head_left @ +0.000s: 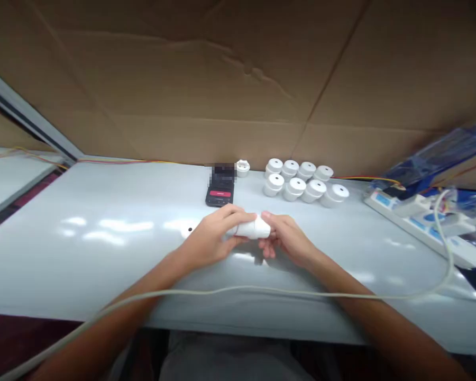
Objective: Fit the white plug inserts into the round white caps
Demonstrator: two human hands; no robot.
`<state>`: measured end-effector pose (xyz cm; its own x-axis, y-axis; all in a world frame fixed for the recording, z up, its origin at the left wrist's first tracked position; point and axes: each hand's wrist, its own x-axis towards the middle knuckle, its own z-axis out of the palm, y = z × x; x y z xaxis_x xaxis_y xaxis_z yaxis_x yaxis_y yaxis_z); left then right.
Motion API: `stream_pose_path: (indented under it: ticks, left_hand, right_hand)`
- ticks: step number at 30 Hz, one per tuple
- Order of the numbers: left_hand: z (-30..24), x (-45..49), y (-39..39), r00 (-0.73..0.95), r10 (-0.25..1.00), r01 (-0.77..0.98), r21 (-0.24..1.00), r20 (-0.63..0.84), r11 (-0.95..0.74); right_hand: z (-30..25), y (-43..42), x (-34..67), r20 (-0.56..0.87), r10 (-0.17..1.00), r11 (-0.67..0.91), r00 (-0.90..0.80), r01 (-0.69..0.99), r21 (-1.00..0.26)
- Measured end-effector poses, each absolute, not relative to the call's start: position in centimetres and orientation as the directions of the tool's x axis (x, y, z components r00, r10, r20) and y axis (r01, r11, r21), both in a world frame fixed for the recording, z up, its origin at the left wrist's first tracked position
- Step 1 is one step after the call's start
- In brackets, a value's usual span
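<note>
A thin pale cable [238, 290] crosses nearest, over both forearms. Left hand [212, 238] curls closed around one end of a small white plastic cylinder [253, 228]; right hand [284, 239] pinches the other end, fingers bent, just above the grey tabletop [103, 248]. Beyond: a black phone [220, 189], then eight white round caps [303, 182] clustered in two rows.

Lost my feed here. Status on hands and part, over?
Both hands, left and right, grip white part above table. Cable crosses forearms. Phone, white caps behind.
</note>
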<state>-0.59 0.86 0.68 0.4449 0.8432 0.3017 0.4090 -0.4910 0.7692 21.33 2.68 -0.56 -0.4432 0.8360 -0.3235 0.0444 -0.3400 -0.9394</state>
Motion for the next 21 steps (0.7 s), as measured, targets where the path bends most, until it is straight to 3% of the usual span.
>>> stream_pose_path:
  ticks: [2, 4, 7, 10, 13, 17, 21]
  left_hand:
    - [0.8, -0.4, 0.7, 0.438, 0.844, 0.393, 0.778, 0.31, -0.489]
    - [0.9, -0.3, 0.6, 0.397, 0.884, 0.332, 0.86, 0.244, -0.387]
    - [1.2, -0.2, 0.9, 0.38, 0.925, 0.188, 0.976, 0.031, -0.11]
    - [1.2, -0.1, 1.2, 0.345, 0.931, 0.112, 0.99, -0.119, 0.085]
    - [1.1, 0.0, 1.3, 0.32, 0.942, 0.094, 0.993, -0.103, 0.076]
    - [0.8, 0.0, 1.4, 0.32, 0.947, 0.094, 0.995, 0.012, -0.045]
    - [0.7, -0.1, 1.5, 0.326, 0.944, 0.092, 0.996, -0.046, 0.017]
  right_hand:
    - [-0.8, 2.8, 21.3, -0.369, 0.799, -0.401, -0.474, 0.036, -0.915]
    - [-1.1, 2.8, 21.3, -0.313, 0.836, -0.342, -0.45, 0.018, -0.939]
    - [-1.4, 2.6, 21.1, -0.122, 0.94, -0.122, -0.32, 0.018, -0.992]
    - [-1.6, 2.1, 20.9, 0.115, 0.966, 0.134, -0.231, 0.067, -0.989]
    - [-1.7, 1.8, 20.8, 0.315, 0.913, 0.36, -0.26, 0.15, -0.921]
    - [-1.5, 1.6, 21.0, 0.453, 0.822, 0.55, -0.344, 0.279, -0.787]
    - [-1.6, 1.7, 21.5, 0.59, 0.698, 0.715, -0.405, 0.358, -0.6]
